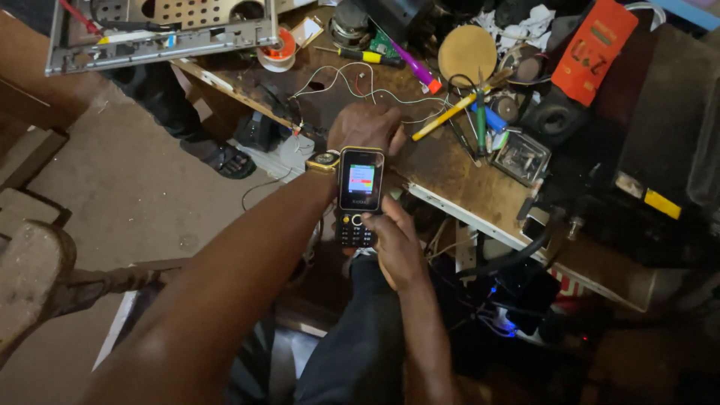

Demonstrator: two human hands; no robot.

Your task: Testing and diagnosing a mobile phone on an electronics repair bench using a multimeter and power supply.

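Observation:
My right hand (395,244) holds a small black keypad phone (358,196) upright by its lower half, thumb on the keys; its screen is lit. My left hand (367,126) rests knuckles-up on the edge of the worn wooden workbench (450,172), just beyond the phone, fingers curled down beside thin white wires (352,81). What lies under that hand is hidden. A gold wristwatch (323,160) is on my left wrist, touching the phone's left side.
The bench holds a metal chassis (161,30), a solder spool (279,51), a screwdriver (366,56), a round wooden disc (466,52), an orange meter (592,49) and several small tools. Another person's sandalled foot (225,158) stands on the floor. A wooden stool (30,277) is at left.

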